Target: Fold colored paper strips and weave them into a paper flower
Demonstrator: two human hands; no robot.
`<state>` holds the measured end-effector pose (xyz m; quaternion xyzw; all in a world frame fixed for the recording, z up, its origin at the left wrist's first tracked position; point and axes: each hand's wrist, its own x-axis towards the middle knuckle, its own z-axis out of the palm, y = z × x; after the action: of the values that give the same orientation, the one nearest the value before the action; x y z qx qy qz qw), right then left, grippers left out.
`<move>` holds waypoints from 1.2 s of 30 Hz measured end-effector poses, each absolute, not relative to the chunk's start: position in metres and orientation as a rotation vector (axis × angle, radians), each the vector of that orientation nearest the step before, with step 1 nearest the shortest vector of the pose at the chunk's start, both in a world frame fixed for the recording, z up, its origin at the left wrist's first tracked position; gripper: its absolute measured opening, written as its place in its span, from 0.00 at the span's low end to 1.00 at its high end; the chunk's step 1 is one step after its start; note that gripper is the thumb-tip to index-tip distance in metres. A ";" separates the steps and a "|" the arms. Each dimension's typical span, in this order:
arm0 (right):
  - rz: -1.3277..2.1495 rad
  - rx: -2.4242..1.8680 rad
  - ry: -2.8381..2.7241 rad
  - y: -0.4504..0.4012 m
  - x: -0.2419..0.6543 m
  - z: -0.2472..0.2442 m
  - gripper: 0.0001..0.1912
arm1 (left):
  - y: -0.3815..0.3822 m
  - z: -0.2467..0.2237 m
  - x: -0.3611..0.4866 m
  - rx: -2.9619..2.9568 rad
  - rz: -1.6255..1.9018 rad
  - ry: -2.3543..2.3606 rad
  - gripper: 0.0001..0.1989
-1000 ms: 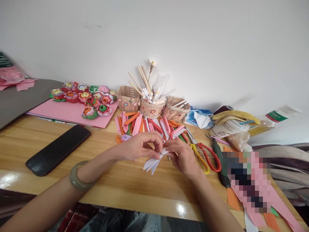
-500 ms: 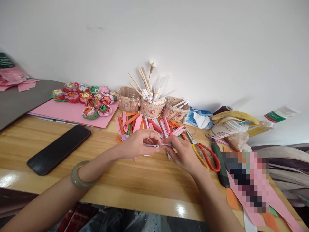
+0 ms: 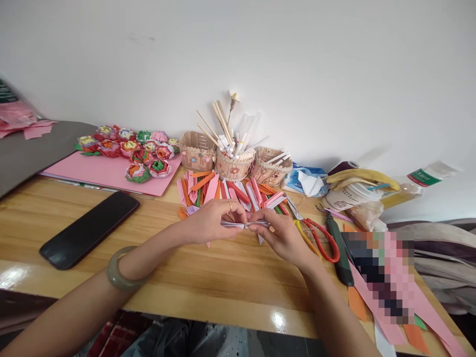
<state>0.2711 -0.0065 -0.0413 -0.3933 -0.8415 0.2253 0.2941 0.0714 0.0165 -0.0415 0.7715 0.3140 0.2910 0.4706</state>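
Between my two hands is a thin bundle of folded white paper strips (image 3: 233,225), pinched near its middle and held just above the wooden table. My left hand (image 3: 213,220), with a ring on one finger, has its thumb and fingers closed on the left half. On the right half, my right hand (image 3: 279,233) pinches with thumb and index finger close to the centre. The fingertips of both hands nearly meet and hide part of the paper. Just beyond them lies a pile of folded coloured paper pieces (image 3: 204,184), pink, orange, green and white.
Three small craft baskets (image 3: 234,167) stand by the wall, the middle one full of sticks and pens. Paper flowers (image 3: 141,156) rest on pink sheets (image 3: 80,168). A black phone (image 3: 89,230) lies left; scissors (image 3: 322,240), green-handled pliers (image 3: 339,253) and a lidded cup (image 3: 345,196) sit right.
My right hand's fingers have shifted slightly, pinching nearer the middle of the paper bundle. Both hands keep hold of it. The view has moved very slightly.
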 end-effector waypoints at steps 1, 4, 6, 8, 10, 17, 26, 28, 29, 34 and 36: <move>0.596 -1.068 -2.208 -0.006 0.271 -0.042 0.05 | 0.018 -0.042 0.071 1.852 0.711 0.804 0.05; 0.543 -1.147 -2.093 -0.004 0.269 -0.046 0.06 | 0.024 -0.045 0.071 1.699 0.782 0.944 0.10; 0.504 -1.172 -2.084 -0.002 0.267 -0.049 0.08 | 0.029 -0.047 0.071 1.606 0.829 0.989 0.12; 0.468 -1.166 -2.144 -0.001 0.266 -0.051 0.11 | 0.032 -0.049 0.071 1.528 0.845 0.965 0.12; 0.435 -1.156 -2.214 -0.001 0.265 -0.052 0.12 | 0.034 -0.049 0.071 1.437 0.868 0.922 0.12; 0.373 -1.170 -2.249 -0.003 0.260 -0.057 0.12 | 0.029 -0.047 0.075 1.008 0.987 0.887 0.13; 1.424 -1.028 -1.861 -0.011 0.244 -0.056 0.17 | 0.031 -0.056 0.078 0.761 1.073 0.742 0.09; 1.602 -0.989 -1.755 -0.009 0.242 -0.060 0.17 | 0.029 -0.056 0.079 0.795 1.017 0.727 0.10; 1.640 -0.990 -1.717 -0.008 0.241 -0.062 0.18 | 0.028 -0.055 0.079 0.809 0.988 0.721 0.10; 1.654 -1.075 -1.605 -0.004 0.240 -0.068 0.20 | 0.025 -0.054 0.080 0.846 0.940 0.760 0.11; 1.658 -1.102 -1.555 -0.004 0.240 -0.069 0.20 | 0.025 -0.054 0.080 0.850 0.954 0.763 0.11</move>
<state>0.2398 -0.0040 -0.0686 -0.4158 -0.5867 0.6256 0.3026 0.0805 0.0251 -0.0543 0.3869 0.3472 0.4341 0.7357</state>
